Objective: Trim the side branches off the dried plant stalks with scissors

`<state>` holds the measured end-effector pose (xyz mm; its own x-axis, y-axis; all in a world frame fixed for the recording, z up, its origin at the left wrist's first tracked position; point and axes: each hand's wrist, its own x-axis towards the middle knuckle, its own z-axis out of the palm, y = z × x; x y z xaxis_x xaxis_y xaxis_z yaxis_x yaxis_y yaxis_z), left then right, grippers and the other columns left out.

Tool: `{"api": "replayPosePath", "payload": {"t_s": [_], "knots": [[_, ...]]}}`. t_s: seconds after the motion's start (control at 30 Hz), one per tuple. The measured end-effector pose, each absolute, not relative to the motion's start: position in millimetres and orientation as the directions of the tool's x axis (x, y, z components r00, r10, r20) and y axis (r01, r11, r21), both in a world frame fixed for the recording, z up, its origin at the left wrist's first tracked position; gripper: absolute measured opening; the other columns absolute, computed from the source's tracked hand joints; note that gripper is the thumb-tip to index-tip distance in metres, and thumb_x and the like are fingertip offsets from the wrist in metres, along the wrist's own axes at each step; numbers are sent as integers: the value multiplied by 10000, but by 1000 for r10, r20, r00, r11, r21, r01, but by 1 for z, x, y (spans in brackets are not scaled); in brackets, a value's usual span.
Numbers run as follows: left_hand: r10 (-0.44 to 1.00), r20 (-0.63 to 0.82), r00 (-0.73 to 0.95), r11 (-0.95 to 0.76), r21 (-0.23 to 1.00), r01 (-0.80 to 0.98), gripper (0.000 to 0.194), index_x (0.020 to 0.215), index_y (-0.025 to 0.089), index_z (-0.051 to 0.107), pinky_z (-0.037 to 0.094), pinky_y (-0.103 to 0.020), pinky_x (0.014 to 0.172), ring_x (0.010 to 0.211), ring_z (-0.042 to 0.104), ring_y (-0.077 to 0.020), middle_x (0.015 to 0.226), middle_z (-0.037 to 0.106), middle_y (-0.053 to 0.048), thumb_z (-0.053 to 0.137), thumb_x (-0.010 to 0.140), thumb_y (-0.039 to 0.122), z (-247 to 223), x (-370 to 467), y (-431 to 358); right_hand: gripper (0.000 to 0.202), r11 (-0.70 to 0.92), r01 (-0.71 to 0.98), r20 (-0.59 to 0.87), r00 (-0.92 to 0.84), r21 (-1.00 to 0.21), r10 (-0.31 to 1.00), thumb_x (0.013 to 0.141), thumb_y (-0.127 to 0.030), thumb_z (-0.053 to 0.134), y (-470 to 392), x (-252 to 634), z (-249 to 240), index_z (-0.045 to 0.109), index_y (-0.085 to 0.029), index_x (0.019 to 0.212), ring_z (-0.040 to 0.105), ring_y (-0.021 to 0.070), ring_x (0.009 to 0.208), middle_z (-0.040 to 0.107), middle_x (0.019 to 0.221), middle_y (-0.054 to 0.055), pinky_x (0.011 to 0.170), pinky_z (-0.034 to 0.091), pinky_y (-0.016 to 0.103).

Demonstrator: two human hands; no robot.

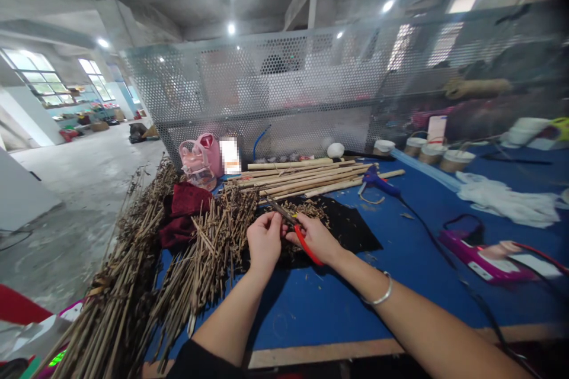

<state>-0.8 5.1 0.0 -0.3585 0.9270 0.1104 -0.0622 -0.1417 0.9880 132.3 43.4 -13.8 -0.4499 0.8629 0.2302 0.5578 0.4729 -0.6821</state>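
Observation:
My right hand (315,238) is closed on red-handled scissors (306,245), whose dark blades point up and to the left. Close beside the blades, my left hand (265,238) has its thumb and fingertips pinched together; what they hold is too small to make out. Both hands are over a black cloth (353,226) strewn with small dry plant pieces (311,209). Just left of my left hand lies a pile of dried stalks (208,254) with bushy heads.
A larger stalk bundle (118,284) lies along the left. Pale sticks (311,177), a blue glue gun (377,180) and a dark red cloth (189,207) lie behind. A purple power strip (484,257) with cords is at the right, before a mesh partition (284,95).

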Motion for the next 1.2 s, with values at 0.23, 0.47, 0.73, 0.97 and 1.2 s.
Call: {"api": "replayPosePath", "payload": {"t_s": [0.23, 0.47, 0.73, 0.97, 1.2], "knots": [[923, 106, -371, -148, 985, -88, 300, 770, 113, 612, 472, -222, 516, 536, 574, -122, 616, 601, -23, 551, 736, 405, -1, -1, 8, 292, 478, 506, 201, -507, -718, 838, 745, -465, 520, 47, 135, -12, 487, -175, 733, 418, 98, 526, 509, 625, -18, 501, 321, 208], [902, 271, -336, -230, 960, 157, 282, 740, 139, 610, 443, -199, 525, 544, 570, -115, 602, 590, -7, 477, 794, 381, -2, -5, 6, 316, 568, 547, 219, -574, -615, 789, 720, -469, 559, 45, 140, -3, 436, -192, 811, 383, 98, 514, 451, 586, -45, 491, 285, 204], [887, 351, -301, -286, 928, 239, 245, 769, 149, 602, 440, -199, 574, 585, 560, -111, 654, 595, -21, 452, 818, 337, 0, -4, 3, 311, 536, 477, 239, -549, -697, 801, 729, -467, 560, 45, 138, -8, 438, -188, 787, 404, 96, 509, 482, 608, -35, 492, 298, 210], [922, 225, -316, -228, 973, 30, 252, 760, 140, 577, 431, -191, 512, 521, 526, -98, 586, 547, 13, 499, 781, 379, 1, 0, 3, 305, 501, 460, 216, -542, -733, 812, 716, -445, 583, 44, 137, -9, 428, -185, 743, 385, 83, 487, 463, 575, -49, 467, 285, 201], [907, 246, -342, -229, 969, 90, 260, 736, 140, 579, 424, -191, 506, 510, 523, -99, 556, 531, 18, 495, 786, 382, 0, -2, 3, 323, 455, 470, 175, -524, -756, 834, 708, -466, 583, 43, 136, -4, 462, -169, 743, 378, 76, 494, 473, 588, -44, 468, 297, 197]]}}
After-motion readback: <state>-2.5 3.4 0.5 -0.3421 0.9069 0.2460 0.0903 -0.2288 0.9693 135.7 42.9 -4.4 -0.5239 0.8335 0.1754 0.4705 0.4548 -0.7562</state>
